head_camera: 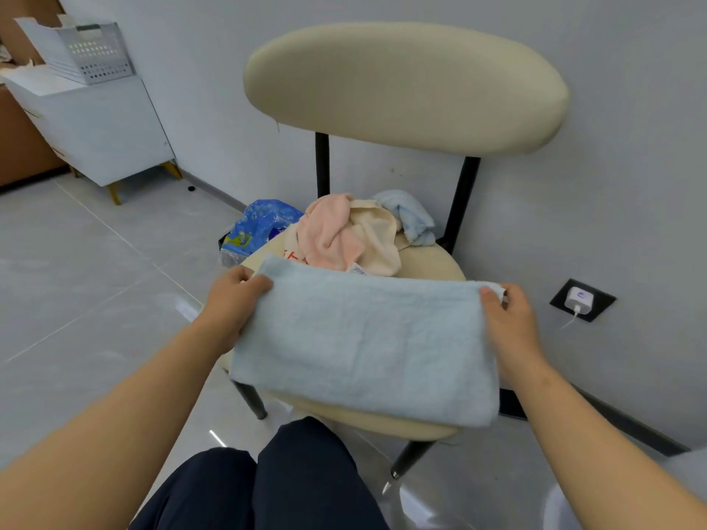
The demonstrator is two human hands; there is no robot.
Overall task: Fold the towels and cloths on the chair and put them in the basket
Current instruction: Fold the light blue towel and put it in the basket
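Head view looks down on the person's knees (290,483) in dark trousers, at the bottom edge. Both bare forearms reach forward from there. The left hand (233,304) pinches the far left corner of a light blue towel (363,346), with the thumb on top of the fabric. The right hand (509,323) grips the far right corner, fingers curled around the edge. The towel is a flat rectangle and covers the front part of the seat of a beige chair (405,86). Behind the towel, on the back of the seat, lies a loose pile: a pink cloth (329,231), a cream cloth (377,239) and a small blue cloth (415,216). On the floor beside the chair stands a blue plastic bag (264,223). To the right, a white charger (580,299) sits in a wall socket. Far left, a grey basket (95,55) stands on a white cabinet (107,128).
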